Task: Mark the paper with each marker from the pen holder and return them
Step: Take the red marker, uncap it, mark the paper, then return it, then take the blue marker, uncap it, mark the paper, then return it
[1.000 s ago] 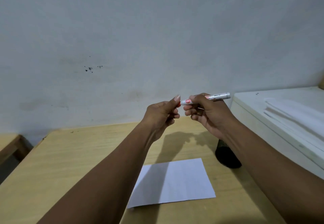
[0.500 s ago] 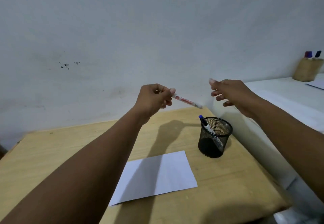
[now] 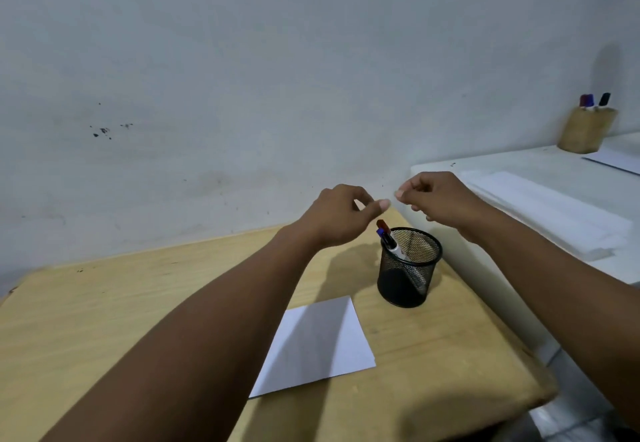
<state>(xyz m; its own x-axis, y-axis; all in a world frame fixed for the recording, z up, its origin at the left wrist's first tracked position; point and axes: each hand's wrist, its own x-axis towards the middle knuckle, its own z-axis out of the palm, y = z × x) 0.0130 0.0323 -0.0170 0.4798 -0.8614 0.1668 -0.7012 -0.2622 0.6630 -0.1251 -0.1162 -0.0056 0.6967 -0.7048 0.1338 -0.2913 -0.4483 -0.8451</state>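
Plain study room: wooden desk, mesh pen holder, paper.

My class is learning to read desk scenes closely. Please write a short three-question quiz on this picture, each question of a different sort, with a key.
1. True or false: the red marker stands in the mesh pen holder.
2. Multiple choice: the sheet of paper lies A) inside the holder, B) flat on the wooden table, C) on the white surface at right.
3. Fill in: neither the left hand nor the right hand holds a ____.

Key: 1 true; 2 B; 3 marker.
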